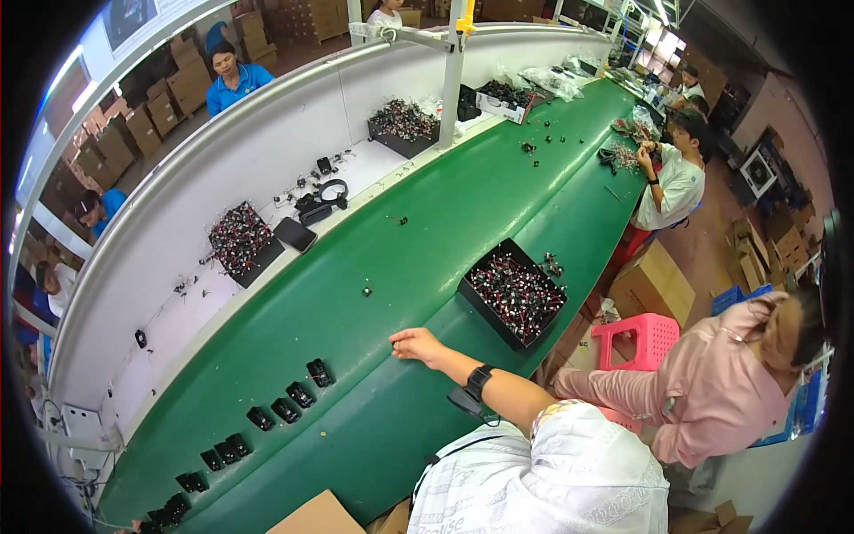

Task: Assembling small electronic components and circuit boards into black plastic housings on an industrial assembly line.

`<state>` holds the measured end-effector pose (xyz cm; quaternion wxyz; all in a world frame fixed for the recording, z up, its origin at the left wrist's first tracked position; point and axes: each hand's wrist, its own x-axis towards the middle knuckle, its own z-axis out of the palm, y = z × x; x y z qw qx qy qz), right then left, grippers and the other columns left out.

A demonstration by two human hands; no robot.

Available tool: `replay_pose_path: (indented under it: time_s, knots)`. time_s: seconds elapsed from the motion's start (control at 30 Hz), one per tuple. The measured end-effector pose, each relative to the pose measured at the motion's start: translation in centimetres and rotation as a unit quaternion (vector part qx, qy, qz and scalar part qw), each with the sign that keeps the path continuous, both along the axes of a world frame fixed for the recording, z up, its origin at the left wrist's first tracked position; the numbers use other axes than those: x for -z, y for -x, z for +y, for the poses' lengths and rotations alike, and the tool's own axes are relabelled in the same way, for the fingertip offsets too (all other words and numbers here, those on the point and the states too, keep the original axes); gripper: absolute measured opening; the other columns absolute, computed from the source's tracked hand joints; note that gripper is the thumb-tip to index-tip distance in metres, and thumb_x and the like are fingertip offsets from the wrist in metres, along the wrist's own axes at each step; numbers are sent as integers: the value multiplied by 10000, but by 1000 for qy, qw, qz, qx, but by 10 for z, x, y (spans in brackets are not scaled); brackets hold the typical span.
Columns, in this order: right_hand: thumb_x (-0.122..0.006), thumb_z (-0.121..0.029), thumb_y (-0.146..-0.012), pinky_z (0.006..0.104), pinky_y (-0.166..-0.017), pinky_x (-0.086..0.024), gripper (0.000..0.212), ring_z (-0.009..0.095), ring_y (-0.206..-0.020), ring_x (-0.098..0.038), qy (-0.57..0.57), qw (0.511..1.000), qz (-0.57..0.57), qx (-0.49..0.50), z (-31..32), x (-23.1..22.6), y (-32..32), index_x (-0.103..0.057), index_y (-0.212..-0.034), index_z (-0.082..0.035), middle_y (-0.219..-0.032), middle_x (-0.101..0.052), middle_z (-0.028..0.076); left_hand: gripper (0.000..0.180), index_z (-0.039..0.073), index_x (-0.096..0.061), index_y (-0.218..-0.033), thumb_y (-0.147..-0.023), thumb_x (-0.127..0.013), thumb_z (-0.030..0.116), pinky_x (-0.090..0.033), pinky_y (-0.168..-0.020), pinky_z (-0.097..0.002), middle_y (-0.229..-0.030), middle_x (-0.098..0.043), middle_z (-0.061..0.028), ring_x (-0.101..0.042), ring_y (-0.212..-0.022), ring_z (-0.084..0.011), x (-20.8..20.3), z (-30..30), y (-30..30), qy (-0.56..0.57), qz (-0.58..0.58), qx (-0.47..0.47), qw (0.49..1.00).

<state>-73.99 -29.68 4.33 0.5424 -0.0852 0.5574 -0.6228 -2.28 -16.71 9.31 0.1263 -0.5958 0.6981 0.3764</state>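
My right hand (416, 345) reaches out over the green belt (427, 298), a dark watch on its wrist. Its fingers are closed together at the tips. Whatever they pinch is too small to make out. Nearest to it on the left stands a black plastic housing (319, 373), the end one of a slanting row of such housings (260, 417). A small part with wires (366, 291) lies farther off on the belt. My left hand is not in view. A bit of a hand (136, 525) shows at the lower left edge; whose it is I cannot tell.
A black box (551, 319) heaped with small wired parts stands right of my hand. Similar heaped boxes (259, 267) sit along the white ledge. Cardboard (320, 516) is near my body. A seated person in pink (712, 383) and a pink stool (654, 335) are at right.
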Motion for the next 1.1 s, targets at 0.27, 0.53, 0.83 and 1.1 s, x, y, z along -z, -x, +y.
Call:
replay_pose_path:
  time_s: [0.27, 0.53, 0.83, 1.1]
  knots:
    - [-740, -53, -868, 292, -875, -535, 431, 147, -970, -666, 97, 990, -46, -92, 35, -102, -77, -583, -1267, -8, -1155, -703, 105, 388, -23, -546, -1231, -870, -628, 92, -504, -735, -395, -976, -664, -117, -610, -896, -242, -191, -83, 129, -100, 174, -196, 960]
    - [-736, 36, -845, 290, -899, -533, 217, 144, -1013, -646, 229, 956, 53, -175, 50, -237, -178, -691, -1057, 11, -1115, -683, 93, 313, 53, -579, -1249, -953, -668, 103, -481, -716, -170, -1153, -621, -31, -587, -973, -81, -120, -134, 346, -198, 739, -410, 497]
    - [-683, 34, -890, 307, -831, -547, 140, 171, -944, -666, 253, 957, 128, -60, 59, -245, -162, -671, -1029, 39, -1096, -697, 156, 486, 67, -431, -1407, -1053, -478, 398, -526, -618, -262, -1046, -654, -116, -641, -744, -165, -180, -122, 388, -322, 657, -167, 660]
    - [-679, 60, -877, 296, -780, -568, 91, 196, -940, -672, 232, 951, 182, -86, 68, -270, -167, -695, -966, 48, -1086, -684, 181, 507, 88, -338, -1459, -1052, -458, 365, -549, -693, -326, -1082, -630, -148, -668, -855, -220, -173, -133, 379, -362, 728, -147, 563]
